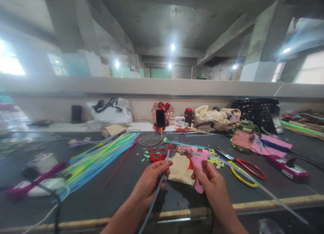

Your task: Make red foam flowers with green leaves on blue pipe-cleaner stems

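Left hand [155,175] pinches blue stem [155,197], red tip [169,147] at 1 o'clock; right hand [211,180] grips pink glue gun [199,156], nozzle [180,150] toward 9 o'clock. Pliers [231,158] lie at gun's 3 o'clock.

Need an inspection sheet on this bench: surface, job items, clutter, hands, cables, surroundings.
Surface: dark benchtop, small red pieces scattered mid-bench.
Job items: pink glue gun; blue stem, red at its far end; beige pad between the hands.
Clutter: stem bundle on the left; pliers and jug on the right; phone at the back.
Hands: left hand holds the stem; right hand grips the glue gun's handle.
Cables: white cable by the phone; dark cable, front left.
Surroundings: pale partition behind; lit ceiling lamp.
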`<action>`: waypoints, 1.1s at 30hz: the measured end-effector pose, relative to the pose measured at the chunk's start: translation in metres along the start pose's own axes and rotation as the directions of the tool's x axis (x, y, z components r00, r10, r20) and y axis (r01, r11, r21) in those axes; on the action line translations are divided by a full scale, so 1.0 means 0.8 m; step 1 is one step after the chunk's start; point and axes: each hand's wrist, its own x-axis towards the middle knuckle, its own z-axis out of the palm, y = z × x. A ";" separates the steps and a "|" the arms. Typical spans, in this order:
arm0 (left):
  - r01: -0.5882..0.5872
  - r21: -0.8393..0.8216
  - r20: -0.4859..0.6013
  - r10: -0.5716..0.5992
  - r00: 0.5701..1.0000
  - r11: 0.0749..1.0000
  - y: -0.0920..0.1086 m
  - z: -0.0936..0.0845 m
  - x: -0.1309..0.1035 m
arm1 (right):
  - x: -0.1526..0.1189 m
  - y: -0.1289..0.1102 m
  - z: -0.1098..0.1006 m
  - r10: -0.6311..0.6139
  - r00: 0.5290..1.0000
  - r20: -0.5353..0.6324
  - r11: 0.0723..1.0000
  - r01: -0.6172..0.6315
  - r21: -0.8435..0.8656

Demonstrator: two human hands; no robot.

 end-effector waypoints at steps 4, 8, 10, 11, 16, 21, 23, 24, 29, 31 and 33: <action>-0.028 0.017 -0.008 0.029 1.000 0.999 0.000 0.000 0.000 | 0.000 0.001 0.001 -0.011 1.000 -0.007 1.000 0.011 -0.008; -0.035 0.026 -0.004 0.035 0.999 0.999 -0.002 -0.002 0.002 | 0.003 0.000 0.000 -0.006 0.999 -0.032 0.999 0.005 -0.042; -0.034 0.029 -0.004 0.035 0.999 0.999 -0.002 -0.004 0.003 | 0.005 0.001 -0.001 -0.007 0.999 -0.038 0.999 0.005 -0.049; -0.031 0.031 -0.006 0.032 0.999 0.999 -0.003 -0.004 0.003 | 0.005 0.001 -0.001 -0.008 0.999 -0.041 0.999 0.005 -0.052; -0.020 0.043 -0.013 0.021 1.000 0.999 -0.001 -0.004 0.003 | 0.001 0.004 0.001 -0.022 1.000 -0.020 0.998 0.020 -0.068; -0.022 0.062 -0.008 0.022 1.000 0.998 0.001 -0.003 0.004 | 0.001 0.003 0.000 -0.022 1.000 0.016 0.997 0.023 -0.069; -0.021 0.069 -0.009 0.022 1.000 0.997 0.001 -0.002 0.004 | 0.003 0.002 -0.002 -0.014 1.000 0.006 0.997 0.014 -0.075; -0.021 0.072 -0.009 0.022 1.000 0.997 0.001 -0.002 0.004 | 0.004 0.002 -0.003 -0.012 1.000 -0.002 0.997 0.012 -0.079; -0.028 0.076 0.002 0.028 1.000 0.997 0.001 0.000 0.003 | 0.002 0.001 -0.004 -0.036 0.999 0.002 0.996 0.036 -0.081; -0.025 0.077 0.008 0.025 1.000 0.997 0.001 0.000 0.004 | 0.001 0.001 -0.004 -0.045 0.999 0.009 0.996 0.045 -0.077; -0.021 0.078 0.010 0.020 1.000 0.997 0.001 -0.001 0.006 | 0.002 0.000 -0.005 -0.044 0.999 0.002 0.996 0.044 -0.081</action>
